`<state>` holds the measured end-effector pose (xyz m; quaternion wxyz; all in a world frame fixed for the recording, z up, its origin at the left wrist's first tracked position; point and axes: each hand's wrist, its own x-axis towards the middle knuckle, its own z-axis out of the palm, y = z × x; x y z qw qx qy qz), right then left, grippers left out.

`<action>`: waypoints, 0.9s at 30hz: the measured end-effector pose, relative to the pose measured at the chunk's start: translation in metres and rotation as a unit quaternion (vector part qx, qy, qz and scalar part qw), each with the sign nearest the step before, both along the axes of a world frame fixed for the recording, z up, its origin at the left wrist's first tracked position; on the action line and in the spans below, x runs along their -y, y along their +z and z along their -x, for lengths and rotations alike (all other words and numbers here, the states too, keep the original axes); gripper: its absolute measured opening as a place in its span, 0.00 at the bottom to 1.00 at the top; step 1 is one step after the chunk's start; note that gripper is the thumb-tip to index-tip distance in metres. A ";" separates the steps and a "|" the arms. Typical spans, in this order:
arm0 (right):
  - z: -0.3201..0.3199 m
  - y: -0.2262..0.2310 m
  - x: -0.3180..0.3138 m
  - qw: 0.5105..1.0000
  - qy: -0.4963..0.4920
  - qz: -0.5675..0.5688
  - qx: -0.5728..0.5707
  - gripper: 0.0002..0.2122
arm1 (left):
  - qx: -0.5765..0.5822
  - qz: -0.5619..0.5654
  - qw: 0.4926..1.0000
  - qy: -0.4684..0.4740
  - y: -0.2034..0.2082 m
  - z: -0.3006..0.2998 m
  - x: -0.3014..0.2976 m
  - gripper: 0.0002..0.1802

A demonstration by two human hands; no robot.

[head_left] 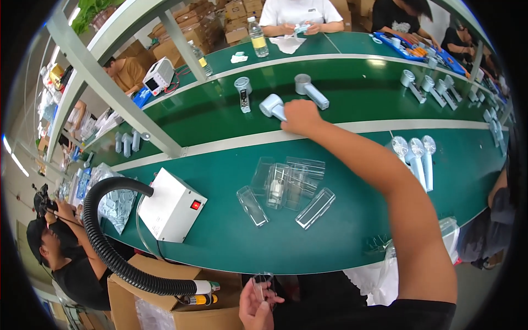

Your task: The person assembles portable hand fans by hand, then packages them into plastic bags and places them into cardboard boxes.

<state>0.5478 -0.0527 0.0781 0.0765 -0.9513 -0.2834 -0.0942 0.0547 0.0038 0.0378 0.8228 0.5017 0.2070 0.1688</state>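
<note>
My right hand (301, 117) reaches across to the far green shelf and is closed around the handle of a light blue handheld fan (270, 105), its round head pointing left. Low in front of my body, my left hand (255, 308) holds a small clear plastic tray (263, 281) between thumb and fingers. On either side of the held fan lie a similar part with an exposed inside (243, 94) and another light blue fan body (311, 91). Several clear plastic trays (278, 186) are piled mid-table, some overlapping.
Three fans (416, 154) lie at the table's right. A white box (172, 206) with a red switch stands left, near a black corrugated hose (94, 231). An open cardboard box (192, 313) sits below the edge. A metal frame post (118, 82) rises at left. Co-workers sit beyond.
</note>
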 end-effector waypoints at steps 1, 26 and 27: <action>-0.006 -0.008 -0.009 1.000 -0.009 -0.009 0.019 0.13 | 0.011 0.038 0.999 -0.015 0.001 0.003 0.002 0.40; 0.213 -0.015 0.264 0.954 -0.283 0.092 0.035 0.21 | 0.112 0.232 0.966 0.018 -0.022 -0.006 -0.060 0.20; 0.215 -0.017 0.259 0.955 -0.277 0.057 0.089 0.20 | 0.135 0.223 0.966 0.004 -0.026 0.009 -0.065 0.20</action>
